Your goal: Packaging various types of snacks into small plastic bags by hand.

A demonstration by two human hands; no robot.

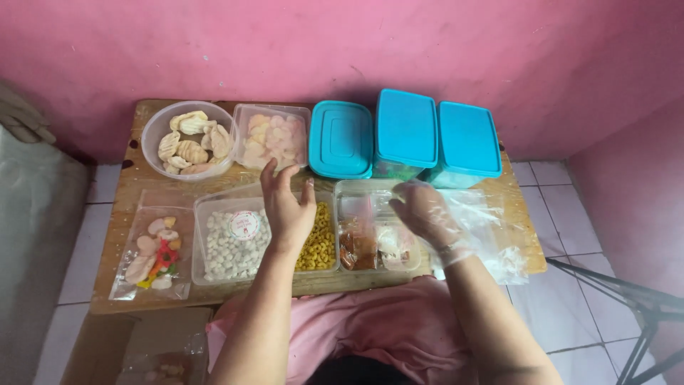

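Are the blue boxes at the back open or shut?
Shut. All three blue boxes have their lids sitting flat on top.

Three teal-lidded boxes at the back: one flat (pixel 341 138), two taller (pixel 406 130) (pixel 467 140). One round bowl (pixel 187 139) of pale crackers, one clear tub (pixel 272 135) of pink ones. Two clear trays in front (pixel 231 242) (pixel 376 229), one sealed snack bag (pixel 153 249), two hands: bare left (pixel 286 207), gloved right (pixel 427 212).
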